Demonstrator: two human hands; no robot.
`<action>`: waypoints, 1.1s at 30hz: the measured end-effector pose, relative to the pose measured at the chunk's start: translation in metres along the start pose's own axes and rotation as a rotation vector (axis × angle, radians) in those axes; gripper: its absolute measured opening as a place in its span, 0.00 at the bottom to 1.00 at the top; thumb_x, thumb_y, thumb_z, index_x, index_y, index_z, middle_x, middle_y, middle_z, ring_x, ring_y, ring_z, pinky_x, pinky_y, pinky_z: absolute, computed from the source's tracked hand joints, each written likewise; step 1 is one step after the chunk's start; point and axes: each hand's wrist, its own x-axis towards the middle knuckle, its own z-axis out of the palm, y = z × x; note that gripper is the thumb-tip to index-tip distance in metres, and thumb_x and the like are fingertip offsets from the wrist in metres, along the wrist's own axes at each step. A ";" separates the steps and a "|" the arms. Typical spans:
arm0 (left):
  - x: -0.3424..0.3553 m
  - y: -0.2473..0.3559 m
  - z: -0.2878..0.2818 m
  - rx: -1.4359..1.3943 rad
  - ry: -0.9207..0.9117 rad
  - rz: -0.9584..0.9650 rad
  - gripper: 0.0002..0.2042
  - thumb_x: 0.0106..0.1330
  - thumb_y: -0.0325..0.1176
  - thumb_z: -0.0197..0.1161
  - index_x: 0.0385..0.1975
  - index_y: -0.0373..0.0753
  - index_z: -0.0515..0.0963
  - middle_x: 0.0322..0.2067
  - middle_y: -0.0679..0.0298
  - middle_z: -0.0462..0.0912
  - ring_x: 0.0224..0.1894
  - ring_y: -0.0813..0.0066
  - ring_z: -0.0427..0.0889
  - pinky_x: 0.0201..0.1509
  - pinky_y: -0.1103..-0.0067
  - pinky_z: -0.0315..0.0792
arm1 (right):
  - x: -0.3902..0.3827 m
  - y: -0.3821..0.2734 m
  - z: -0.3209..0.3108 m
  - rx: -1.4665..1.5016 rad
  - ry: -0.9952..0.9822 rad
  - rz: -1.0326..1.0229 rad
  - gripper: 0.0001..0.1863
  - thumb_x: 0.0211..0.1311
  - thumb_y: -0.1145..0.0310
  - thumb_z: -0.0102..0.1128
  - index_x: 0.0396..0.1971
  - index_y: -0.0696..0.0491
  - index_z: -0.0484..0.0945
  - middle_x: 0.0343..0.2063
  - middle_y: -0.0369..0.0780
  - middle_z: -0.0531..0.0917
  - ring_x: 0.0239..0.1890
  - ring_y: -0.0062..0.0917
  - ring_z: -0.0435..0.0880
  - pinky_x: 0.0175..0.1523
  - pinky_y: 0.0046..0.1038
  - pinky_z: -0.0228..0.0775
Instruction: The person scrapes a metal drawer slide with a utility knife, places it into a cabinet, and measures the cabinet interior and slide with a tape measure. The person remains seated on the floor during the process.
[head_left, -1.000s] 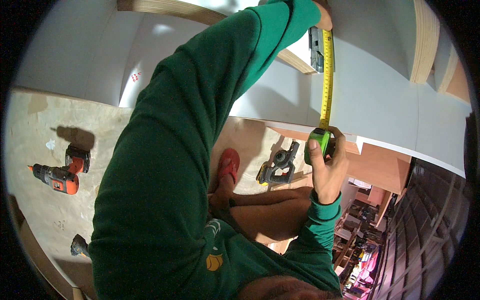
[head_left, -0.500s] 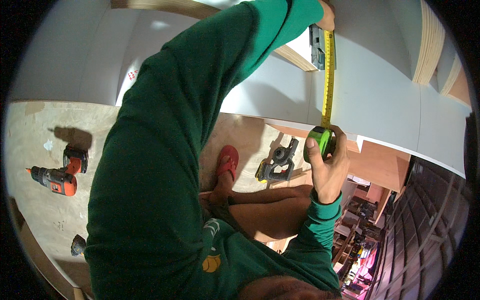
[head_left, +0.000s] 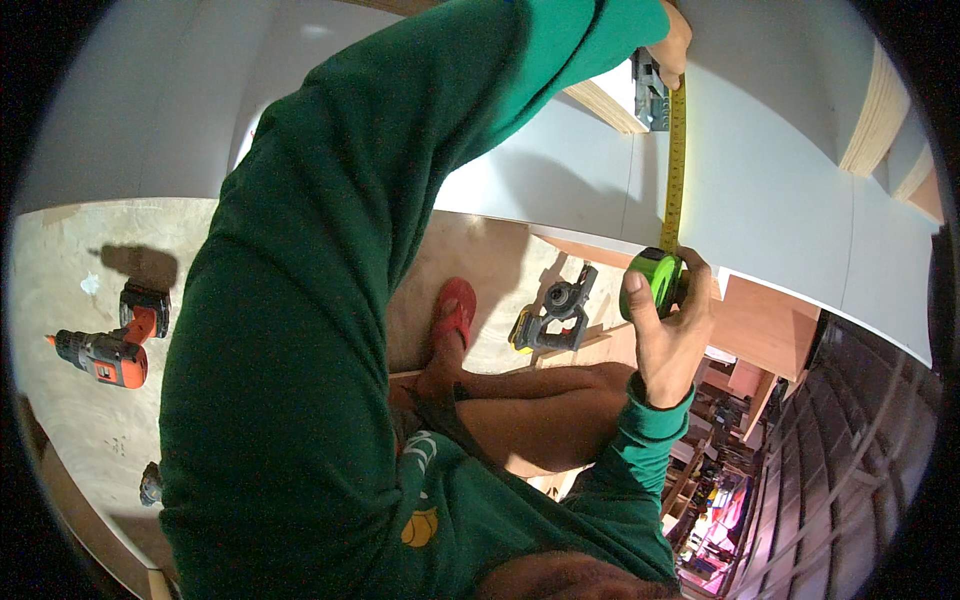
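My right hand [head_left: 672, 335] is wrapped round the green-and-black case of a tape measure [head_left: 652, 290], just off the near edge of a pale grey panel [head_left: 760, 200]. From the case a yellow blade [head_left: 675, 165] runs away from me across the panel. At its far end my left hand [head_left: 676, 45] has its fingers bent down onto the blade; the blade's tip is hidden by them. Beside those fingers sits a grey metal fitting [head_left: 652, 105], next to the end of a plywood strip [head_left: 610, 105]. The green sleeve [head_left: 330, 250] of my left arm covers much of the view.
An orange-and-black cordless drill [head_left: 105, 355] lies on the floor at left. A dark power tool with a yellow-and-black battery [head_left: 555, 315] is near my red sandal [head_left: 453, 313]. Plywood-edged dividers [head_left: 875, 115] stand at far right. Cluttered shelves [head_left: 715, 470] and a slatted shutter [head_left: 850, 450] are at right.
The view has shifted slightly, and both hands and the tape measure appear farther right. The blade now shows darker and more edge-on. My left fingers reach lower beside the metal fitting.
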 end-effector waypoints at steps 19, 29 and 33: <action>-0.007 0.006 0.008 -0.085 -0.023 0.055 0.26 0.54 0.51 0.74 0.44 0.34 0.88 0.43 0.52 0.89 0.49 0.57 0.87 0.56 0.64 0.77 | 0.005 0.002 0.006 -0.024 0.006 0.010 0.34 0.59 0.49 0.75 0.52 0.62 0.75 0.37 0.48 0.85 0.40 0.34 0.85 0.48 0.35 0.77; -0.011 0.011 0.015 -0.071 -0.017 0.059 0.25 0.57 0.52 0.71 0.44 0.35 0.88 0.42 0.52 0.89 0.49 0.55 0.87 0.58 0.60 0.77 | 0.005 -0.001 0.003 -0.078 -0.008 0.029 0.33 0.60 0.52 0.75 0.52 0.63 0.74 0.37 0.47 0.85 0.40 0.33 0.84 0.48 0.34 0.77; -0.012 0.014 0.017 -0.061 -0.012 0.055 0.25 0.58 0.52 0.70 0.44 0.36 0.88 0.42 0.52 0.89 0.49 0.54 0.87 0.58 0.58 0.77 | 0.006 -0.003 0.004 -0.075 -0.001 0.016 0.33 0.60 0.52 0.75 0.51 0.63 0.75 0.37 0.47 0.85 0.40 0.33 0.84 0.48 0.34 0.77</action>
